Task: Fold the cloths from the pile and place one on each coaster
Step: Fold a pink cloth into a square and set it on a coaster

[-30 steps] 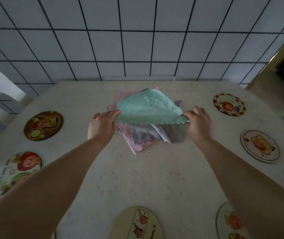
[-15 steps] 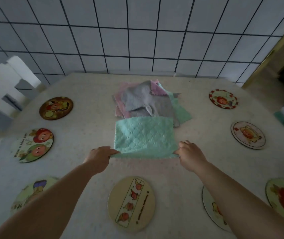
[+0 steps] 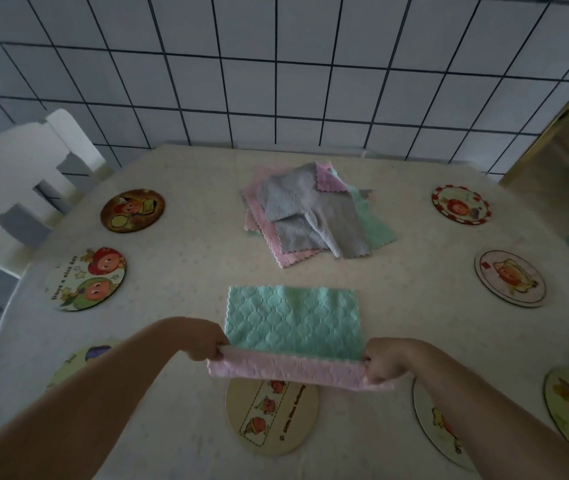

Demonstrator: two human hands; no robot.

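Both hands pinch the near edge now, left hand [image 3: 203, 341] and right hand [image 3: 385, 360] at opposite corners of the green cloth [image 3: 293, 318] (pink underside showing), its long axis running left-right, far edge flat on the table directly ahead, toward the pile [image 3: 310, 220].

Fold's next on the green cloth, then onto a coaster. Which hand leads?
Neither: left hand and right hand each pinch a near corner of the green cloth. For placing, the strip coaster lies between them.
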